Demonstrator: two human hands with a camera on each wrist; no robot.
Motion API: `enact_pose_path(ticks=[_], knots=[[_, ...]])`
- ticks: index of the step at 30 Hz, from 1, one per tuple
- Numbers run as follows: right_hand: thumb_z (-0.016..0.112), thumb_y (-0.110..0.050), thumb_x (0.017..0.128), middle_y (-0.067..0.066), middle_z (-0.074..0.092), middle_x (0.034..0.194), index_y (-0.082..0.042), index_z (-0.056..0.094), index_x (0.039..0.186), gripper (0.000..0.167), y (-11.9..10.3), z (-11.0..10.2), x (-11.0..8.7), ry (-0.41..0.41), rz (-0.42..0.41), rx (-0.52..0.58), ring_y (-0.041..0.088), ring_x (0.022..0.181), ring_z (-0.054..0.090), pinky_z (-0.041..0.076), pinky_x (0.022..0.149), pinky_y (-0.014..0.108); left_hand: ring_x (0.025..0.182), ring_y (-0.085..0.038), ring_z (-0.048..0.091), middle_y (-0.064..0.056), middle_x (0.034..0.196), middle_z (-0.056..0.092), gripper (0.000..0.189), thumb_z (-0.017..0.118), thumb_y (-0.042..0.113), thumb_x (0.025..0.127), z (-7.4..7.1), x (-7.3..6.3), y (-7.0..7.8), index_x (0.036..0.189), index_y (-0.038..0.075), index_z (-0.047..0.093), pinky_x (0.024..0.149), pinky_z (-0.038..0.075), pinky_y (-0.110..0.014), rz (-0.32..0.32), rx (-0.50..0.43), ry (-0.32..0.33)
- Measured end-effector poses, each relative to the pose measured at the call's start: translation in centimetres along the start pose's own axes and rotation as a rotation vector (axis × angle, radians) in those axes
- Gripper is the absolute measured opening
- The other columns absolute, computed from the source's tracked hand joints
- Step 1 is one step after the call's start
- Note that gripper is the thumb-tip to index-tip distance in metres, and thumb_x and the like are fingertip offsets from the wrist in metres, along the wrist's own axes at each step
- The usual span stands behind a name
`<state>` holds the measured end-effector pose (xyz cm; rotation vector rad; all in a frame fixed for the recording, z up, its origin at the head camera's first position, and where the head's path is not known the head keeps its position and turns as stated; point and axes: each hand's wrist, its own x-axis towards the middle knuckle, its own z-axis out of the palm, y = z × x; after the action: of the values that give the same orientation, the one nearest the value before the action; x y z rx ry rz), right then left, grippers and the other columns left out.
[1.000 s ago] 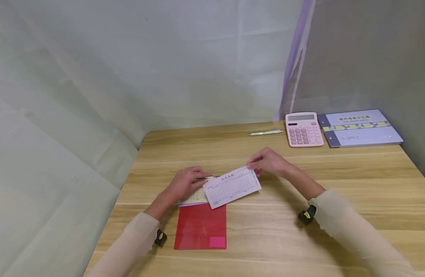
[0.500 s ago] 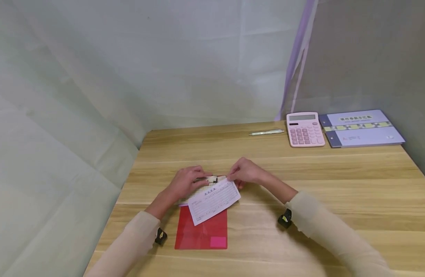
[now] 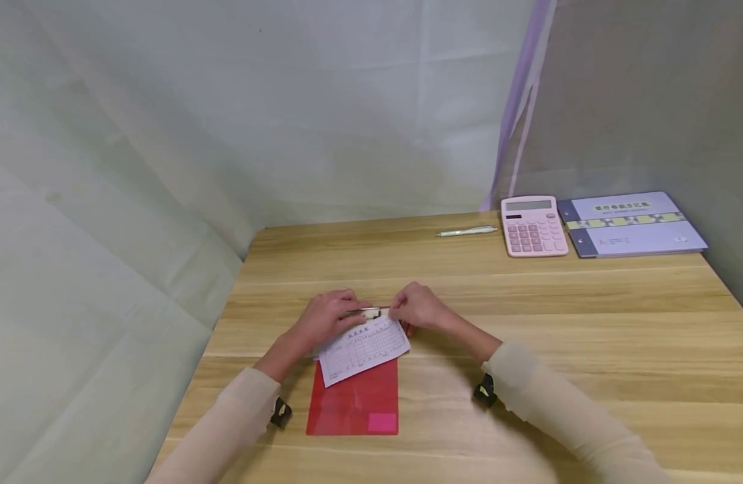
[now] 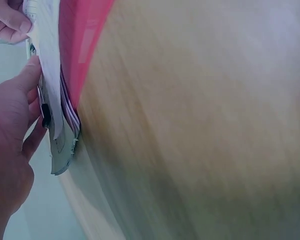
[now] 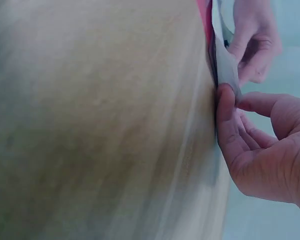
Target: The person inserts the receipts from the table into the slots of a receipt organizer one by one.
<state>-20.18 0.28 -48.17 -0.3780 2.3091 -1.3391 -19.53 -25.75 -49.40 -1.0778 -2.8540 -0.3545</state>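
A red clipboard (image 3: pixel 353 407) lies on the wooden table, its metal clip (image 3: pixel 372 313) at the far edge. My left hand (image 3: pixel 324 321) pinches that clip, thumb on the near side and fingers beyond it. A white printed form slip (image 3: pixel 364 353) slants across the clipboard's upper half, its left end lower. My right hand (image 3: pixel 421 308) pinches the slip's upper right corner between thumb and finger, close beside the clip. Under the slip, in the left wrist view, show the edges of a stack of papers (image 4: pixel 70 117). The slip mostly covers this stack in the head view.
Toward the back right are a pen (image 3: pixel 466 231), a pink calculator (image 3: pixel 534 226) and a blue-white ledger book (image 3: pixel 634 224). A pink label (image 3: pixel 381 422) sits at the clipboard's near right corner. Pale curtains (image 3: pixel 371 114) hang behind the table (image 3: pixel 516 296).
My right hand has moved left with the slip, from the clipboard's right side to over its upper part, and the slip now covers the stack. My left hand has stayed at the clip.
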Motion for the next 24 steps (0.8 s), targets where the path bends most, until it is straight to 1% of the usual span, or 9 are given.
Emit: enact_pose_path(ticks=[3, 5, 7, 9, 11, 14, 18, 21, 24], knots=[[0.069, -0.001, 0.097, 0.007, 0.067, 0.063, 0.001, 0.077, 0.089, 0.011, 0.0, 0.2, -0.1, 0.007, -0.043, -0.035, 0.015, 0.047, 0.062, 0.055, 0.048, 0.029, 0.079, -0.006, 0.050, 0.010, 0.094, 0.060, 0.035, 0.077, 0.034, 0.101, 0.0, -0.1, 0.0, 0.132, 0.020, 0.078, 0.068, 0.045, -0.024, 0.073, 0.073, 0.029], [0.067, -0.001, 0.097, 0.006, 0.066, 0.061, 0.000, 0.076, 0.088, 0.013, -0.1, 0.3, -0.2, 0.016, -0.068, -0.065, 0.014, 0.045, 0.061, 0.054, 0.047, 0.029, 0.081, -0.008, 0.052, 0.008, 0.095, 0.062, 0.035, 0.076, 0.033, 0.101, 0.1, -0.1, 0.0, 0.132, 0.018, 0.077, 0.069, 0.048, -0.024, 0.128, 0.121, 0.057], [0.067, -0.001, 0.097, 0.004, 0.066, 0.062, -0.001, 0.076, 0.087, 0.014, -0.1, 0.5, -0.2, 0.032, -0.073, -0.090, 0.013, 0.044, 0.060, 0.053, 0.045, 0.028, 0.083, -0.009, 0.056, 0.005, 0.096, 0.064, 0.034, 0.075, 0.030, 0.102, 0.2, -0.1, 0.0, 0.133, 0.016, 0.077, 0.071, 0.051, -0.026, 0.175, 0.161, 0.077], [0.067, 0.000, 0.097, 0.003, 0.066, 0.061, -0.002, 0.075, 0.086, 0.014, -0.2, 0.6, -0.3, 0.049, -0.074, -0.119, 0.012, 0.043, 0.059, 0.052, 0.044, 0.027, 0.087, -0.011, 0.059, 0.003, 0.098, 0.066, 0.033, 0.074, 0.028, 0.103, 0.4, 0.0, 0.0, 0.133, 0.016, 0.076, 0.073, 0.054, -0.027, 0.205, 0.178, 0.093], [0.067, 0.000, 0.097, 0.003, 0.066, 0.061, -0.002, 0.075, 0.086, 0.014, -0.2, 0.7, -0.3, 0.057, -0.076, -0.136, 0.012, 0.043, 0.059, 0.051, 0.043, 0.026, 0.090, -0.013, 0.062, 0.002, 0.100, 0.066, 0.032, 0.073, 0.026, 0.103, 0.4, 0.0, 0.0, 0.133, 0.015, 0.077, 0.074, 0.055, -0.029, 0.211, 0.180, 0.099], [0.067, 0.001, 0.097, 0.004, 0.067, 0.061, -0.001, 0.075, 0.088, 0.012, -0.3, 0.8, -0.4, 0.059, -0.080, -0.150, 0.013, 0.043, 0.060, 0.051, 0.043, 0.026, 0.090, -0.013, 0.062, 0.003, 0.099, 0.066, 0.029, 0.072, 0.024, 0.104, 0.5, -0.1, 0.0, 0.131, 0.016, 0.077, 0.074, 0.056, -0.030, 0.201, 0.175, 0.101], [0.067, 0.001, 0.097, 0.003, 0.067, 0.062, 0.000, 0.075, 0.089, 0.012, -0.4, 0.9, -0.4, 0.080, -0.087, -0.164, 0.012, 0.043, 0.060, 0.051, 0.043, 0.026, 0.086, -0.012, 0.059, 0.003, 0.096, 0.065, 0.028, 0.072, 0.023, 0.104, 0.6, -0.2, 0.0, 0.130, 0.015, 0.078, 0.072, 0.054, -0.029, 0.183, 0.158, 0.107], [0.068, 0.000, 0.097, 0.001, 0.065, 0.060, -0.002, 0.076, 0.086, 0.013, -0.4, 1.0, -0.5, 0.122, -0.085, -0.191, 0.010, 0.043, 0.058, 0.049, 0.043, 0.024, 0.084, -0.011, 0.057, 0.003, 0.095, 0.064, 0.028, 0.071, 0.023, 0.104, 0.6, -0.2, 0.0, 0.130, 0.014, 0.078, 0.071, 0.053, -0.029, 0.180, 0.143, 0.113], [0.068, -0.001, 0.094, -0.001, 0.065, 0.059, -0.004, 0.076, 0.082, 0.015, -0.4, 1.3, -0.5, 0.186, -0.091, -0.226, 0.009, 0.045, 0.057, 0.046, 0.046, 0.023, 0.085, -0.011, 0.058, 0.003, 0.096, 0.064, 0.027, 0.071, 0.023, 0.105, 0.7, -0.2, 0.1, 0.129, 0.014, 0.079, 0.070, 0.053, -0.029, 0.178, 0.146, 0.117]])
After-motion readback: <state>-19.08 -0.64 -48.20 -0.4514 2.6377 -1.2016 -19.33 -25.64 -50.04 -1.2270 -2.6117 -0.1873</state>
